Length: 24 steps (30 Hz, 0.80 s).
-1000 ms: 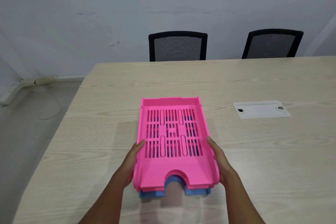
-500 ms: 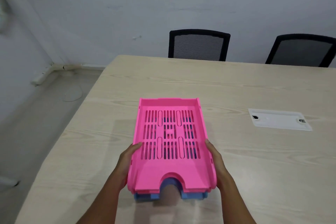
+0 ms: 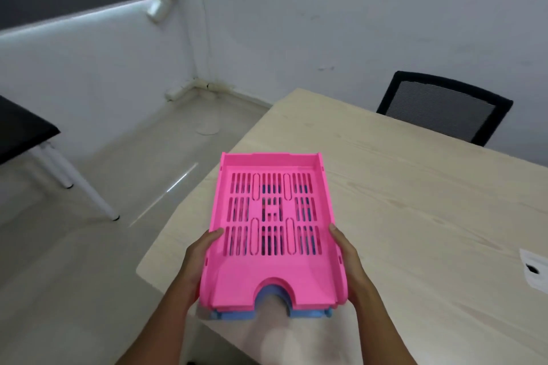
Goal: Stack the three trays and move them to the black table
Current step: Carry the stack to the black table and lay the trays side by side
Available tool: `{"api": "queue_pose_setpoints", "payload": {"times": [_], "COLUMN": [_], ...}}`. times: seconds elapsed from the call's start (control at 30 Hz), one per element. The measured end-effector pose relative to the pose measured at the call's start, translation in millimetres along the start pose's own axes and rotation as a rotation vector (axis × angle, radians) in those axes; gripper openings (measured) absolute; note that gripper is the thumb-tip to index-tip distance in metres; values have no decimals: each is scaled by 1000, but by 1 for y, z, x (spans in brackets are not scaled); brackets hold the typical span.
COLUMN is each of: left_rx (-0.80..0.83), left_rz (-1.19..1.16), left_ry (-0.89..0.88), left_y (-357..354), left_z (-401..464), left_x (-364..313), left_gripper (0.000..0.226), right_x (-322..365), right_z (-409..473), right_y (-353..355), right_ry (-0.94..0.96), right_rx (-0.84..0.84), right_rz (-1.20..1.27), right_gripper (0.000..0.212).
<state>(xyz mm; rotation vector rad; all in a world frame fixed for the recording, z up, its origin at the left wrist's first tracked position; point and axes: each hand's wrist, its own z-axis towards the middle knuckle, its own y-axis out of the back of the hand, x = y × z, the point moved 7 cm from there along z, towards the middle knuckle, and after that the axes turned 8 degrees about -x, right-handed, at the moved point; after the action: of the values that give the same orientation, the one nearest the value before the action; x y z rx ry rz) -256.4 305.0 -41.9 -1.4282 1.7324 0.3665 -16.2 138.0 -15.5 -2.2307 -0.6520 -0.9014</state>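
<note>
Black bench (image 3: 20,130) sits far left on white legs, open floor (image 3: 89,246) btwn it and the pale wood bench (image 3: 415,216); a black mesh chair (image 3: 444,107) stands at that bench's far side, white plate (image 3: 536,270) at right edge. Your left hand (image 3: 198,258) and right hand (image 3: 347,258) are clamped on the long sides of the tray stack (image 3: 272,231), held over the wood bench's corner. Pink slotted tray on top w/ arched front notch, blue tray (image 3: 234,315) peeking out underneath.

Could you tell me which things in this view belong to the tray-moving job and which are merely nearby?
Part of the job:
pink tray, on top of the stack
blue tray underneath
left hand and right hand, gripping the stack's sides
black table

Just nearby:
wooden table
black chair
white plate in the tabletop
</note>
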Motion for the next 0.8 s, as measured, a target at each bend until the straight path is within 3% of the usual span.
{"api": "queue_pose_setpoints", "payload": {"times": [0.2, 0.5, 0.8], "left_rx": [-123, -431, -588], "left_rz": [-96, -346, -625], "left_ry": [-70, -195, -282], "left_y": [124, 323, 445], "left_z": [-9, -58, -91], "left_x": [-48, -99, -106], "left_gripper": [74, 60, 65], "right_x": [-36, -103, -173], "right_z": [33, 70, 93], "right_y": [-131, -352, -515], "right_ry": [-54, -73, -103], "right_rx": [110, 342, 600], "right_rz": [-126, -409, -540], "right_gripper": [51, 49, 56]}}
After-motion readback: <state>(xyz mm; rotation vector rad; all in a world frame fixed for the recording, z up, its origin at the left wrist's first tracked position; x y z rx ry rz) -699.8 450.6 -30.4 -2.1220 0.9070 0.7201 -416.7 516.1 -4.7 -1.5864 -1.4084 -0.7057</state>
